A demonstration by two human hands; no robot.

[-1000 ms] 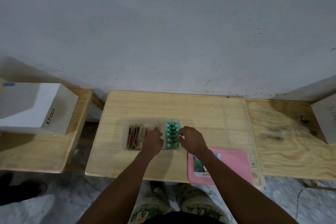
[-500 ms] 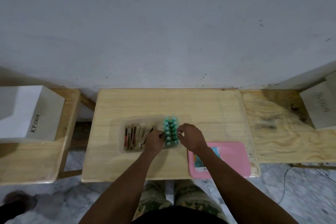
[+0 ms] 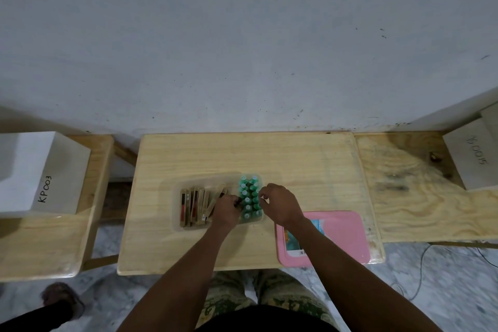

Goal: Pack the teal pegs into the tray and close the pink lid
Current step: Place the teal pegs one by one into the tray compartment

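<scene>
Teal plastic pegs (image 3: pixel 250 198) stood in two rows at the clear plastic tray's (image 3: pixel 176 197) right end; left hand (image 3: pixel 225 211) and right hand (image 3: pixel 280 203) flanked them, likely squaring the rows, each grip curled, whether grasping a peg unclear; flat pink lid (image 3: pixel 336 234) waited on the wooden counter (image 3: pixel 269 156) nearby.

- Dim, even indoor light with a cool grey cast falls on the plain grey plaster wall (image 3: pixel 242 35), which shows no bright patch.
- Soft shadows lie under the near edge of the white cardboard box marked KP003 (image 3: pixel 40 175) and along the wall's foot at left.
- The wide lens bows the edges of the pale wooden table (image 3: pixel 269 159), more strongly toward the frame's sides.
- The grey marbled floor (image 3: pixel 444 291) at lower right looks smeared.
- The small teal plastic pegs (image 3: pixel 249 197) are soft, and the fingers of the left hand (image 3: pixel 226 210) and right hand (image 3: pixel 281 203) are too dark to read.
</scene>
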